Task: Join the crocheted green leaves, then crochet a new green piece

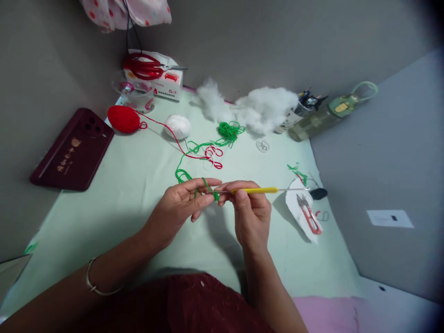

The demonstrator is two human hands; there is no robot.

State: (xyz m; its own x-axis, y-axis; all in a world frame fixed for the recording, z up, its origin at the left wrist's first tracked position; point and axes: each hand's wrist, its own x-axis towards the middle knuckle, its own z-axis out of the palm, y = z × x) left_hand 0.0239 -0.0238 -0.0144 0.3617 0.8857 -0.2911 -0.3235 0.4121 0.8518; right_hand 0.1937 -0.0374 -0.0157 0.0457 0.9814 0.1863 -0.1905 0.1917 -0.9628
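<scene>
Fingers of the right hand [252, 217] close around a yellow-handled tool [256, 190] with thin metal ends, at the centre of the frame, while the left hand [176, 202] pinches, thumb near fingertips, a small knot of green yarn [216, 196], a strand [207, 184] crossing its forefinger. The yarn looks light, soft and limp, likely best pinched close to the knot; the tool appears stiff, best gripped mid-handle. Beyond lie a green tangle [230, 132], white ball [177, 126] and red ball [124, 119] toward upper left; orange snips [308, 214] sit at right.
</scene>
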